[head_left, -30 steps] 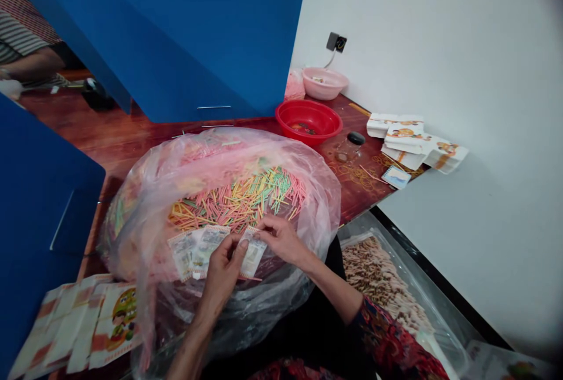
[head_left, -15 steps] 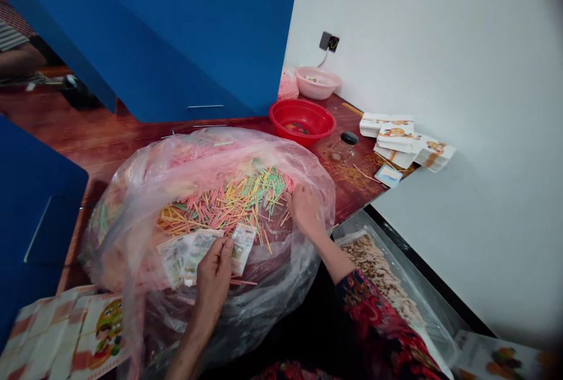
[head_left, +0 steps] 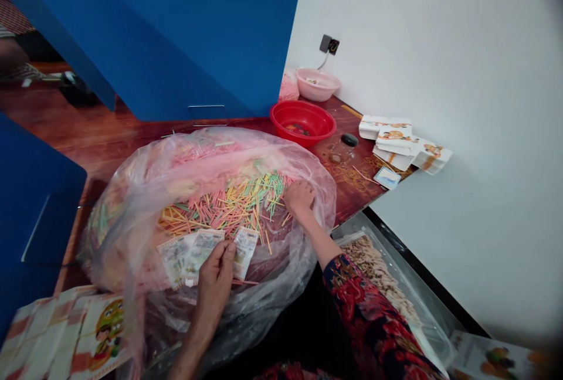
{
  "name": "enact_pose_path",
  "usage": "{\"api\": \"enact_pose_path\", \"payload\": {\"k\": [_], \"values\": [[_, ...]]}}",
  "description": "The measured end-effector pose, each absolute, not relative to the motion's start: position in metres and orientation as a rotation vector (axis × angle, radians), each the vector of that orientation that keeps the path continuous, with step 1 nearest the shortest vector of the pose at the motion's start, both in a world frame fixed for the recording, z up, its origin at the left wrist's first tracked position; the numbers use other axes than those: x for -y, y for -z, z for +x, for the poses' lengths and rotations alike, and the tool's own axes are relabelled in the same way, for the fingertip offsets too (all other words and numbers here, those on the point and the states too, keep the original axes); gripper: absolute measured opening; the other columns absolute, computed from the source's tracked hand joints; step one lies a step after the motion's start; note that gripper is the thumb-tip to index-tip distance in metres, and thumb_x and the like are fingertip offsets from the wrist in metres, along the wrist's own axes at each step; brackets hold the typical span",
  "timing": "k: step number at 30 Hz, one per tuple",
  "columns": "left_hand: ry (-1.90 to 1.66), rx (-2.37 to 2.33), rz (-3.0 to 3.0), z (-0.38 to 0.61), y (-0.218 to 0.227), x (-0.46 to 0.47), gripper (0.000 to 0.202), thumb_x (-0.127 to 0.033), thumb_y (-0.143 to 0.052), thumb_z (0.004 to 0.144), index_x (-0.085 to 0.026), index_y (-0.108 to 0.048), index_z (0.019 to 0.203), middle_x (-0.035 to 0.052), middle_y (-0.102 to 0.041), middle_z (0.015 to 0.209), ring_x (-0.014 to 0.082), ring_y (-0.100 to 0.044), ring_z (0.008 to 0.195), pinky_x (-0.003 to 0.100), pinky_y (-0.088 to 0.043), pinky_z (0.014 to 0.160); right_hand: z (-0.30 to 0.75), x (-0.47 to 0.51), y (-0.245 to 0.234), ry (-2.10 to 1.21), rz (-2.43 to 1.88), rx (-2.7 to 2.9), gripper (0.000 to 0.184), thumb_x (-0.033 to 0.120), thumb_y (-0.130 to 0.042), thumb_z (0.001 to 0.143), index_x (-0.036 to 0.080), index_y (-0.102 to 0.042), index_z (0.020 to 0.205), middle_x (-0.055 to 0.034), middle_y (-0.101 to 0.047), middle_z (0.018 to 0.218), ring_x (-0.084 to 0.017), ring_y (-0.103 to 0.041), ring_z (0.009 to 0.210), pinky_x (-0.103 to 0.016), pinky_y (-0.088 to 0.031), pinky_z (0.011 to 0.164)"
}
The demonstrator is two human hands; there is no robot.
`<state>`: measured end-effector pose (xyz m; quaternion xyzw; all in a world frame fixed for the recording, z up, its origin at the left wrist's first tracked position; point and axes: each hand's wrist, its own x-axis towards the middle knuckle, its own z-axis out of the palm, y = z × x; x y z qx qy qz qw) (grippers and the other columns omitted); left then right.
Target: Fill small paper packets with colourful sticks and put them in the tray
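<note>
A large clear plastic bag (head_left: pixel 314 169) lies open in front of me, holding a heap of thin pink, yellow and green sticks (head_left: pixel 233 195). My left hand (head_left: pixel 219 263) is closed at the bag's near side, thumb and fingers pinching a small printed packet (head_left: pixel 245 246). Two or so similar packets (head_left: pixel 200 251) lie just left of that hand, on the plastic. My right hand (head_left: pixel 299 197) reaches inside the bag to the right end of the heap, beside the green and pink sticks. Its fingers are curled inward, and what they hold is hidden.
Behind the bag stand a red basin (head_left: pixel 303 116), a pink basin (head_left: pixel 319 84) and a black-lidded jar (head_left: pixel 345 146). Folded printed cartons (head_left: pixel 398 136) lie by the wall, more cartons (head_left: pixel 65 330) at lower left. A clear bin (head_left: pixel 387 286) sits low right. Blue panels (head_left: pixel 176 34) border the table.
My right hand has shifted slightly left along the heap, and its fingers have curled in more. The left hand keeps its pinch on the packet, nearly in place.
</note>
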<state>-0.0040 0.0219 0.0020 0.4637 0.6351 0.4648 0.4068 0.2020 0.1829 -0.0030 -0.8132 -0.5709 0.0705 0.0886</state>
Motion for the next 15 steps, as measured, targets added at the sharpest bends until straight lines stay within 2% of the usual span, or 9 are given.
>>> {"api": "enact_pose_path", "payload": {"k": [6,10,13,15], "values": [[-1.193,-1.61,1.15,-0.009,0.001,-0.019,0.042,-0.063,-0.059,0.082,-0.022,-0.067,0.078,-0.0007,-0.056,0.065,0.0172,-0.05,0.064,0.026,-0.042,0.056,0.21,-0.177,-0.005,-0.244,-2.475,1.769,0.043,0.011,-0.033,0.1,-0.001,-0.057,0.133,-0.0313,-0.06,0.129,-0.039,-0.06,0.119,-0.049,-0.045,0.096],[-1.231,-1.56,1.068,-0.012,0.005,-0.017,0.042,-0.063,-0.062,0.084,-0.021,-0.067,0.082,-0.0019,-0.054,0.067,0.0152,-0.047,0.063,0.024,-0.041,0.055,0.224,-0.155,-0.016,-0.184,-2.348,1.893,0.037,0.015,-0.042,0.098,0.003,-0.057,0.129,-0.0291,-0.061,0.128,-0.039,-0.06,0.119,-0.05,-0.043,0.098],[-1.324,-1.452,0.919,-0.007,0.001,-0.021,0.041,-0.061,-0.067,0.083,-0.02,-0.064,0.079,-0.0032,-0.053,0.068,0.0123,-0.045,0.063,0.023,-0.04,0.057,0.231,-0.141,-0.024,-0.262,-2.171,1.983,0.029,0.018,-0.041,0.099,0.01,-0.059,0.119,-0.0221,-0.065,0.122,-0.034,-0.061,0.113,-0.045,-0.043,0.096],[-1.415,-1.34,0.789,-0.001,-0.007,-0.032,0.04,-0.059,-0.072,0.081,-0.02,-0.063,0.079,-0.0036,-0.056,0.071,0.0109,-0.047,0.065,0.022,-0.041,0.06,0.228,-0.136,-0.028,-0.526,-2.026,1.997,0.024,0.018,-0.037,0.1,0.014,-0.06,0.105,-0.0139,-0.068,0.106,-0.026,-0.064,0.098,-0.037,-0.046,0.088]]}}
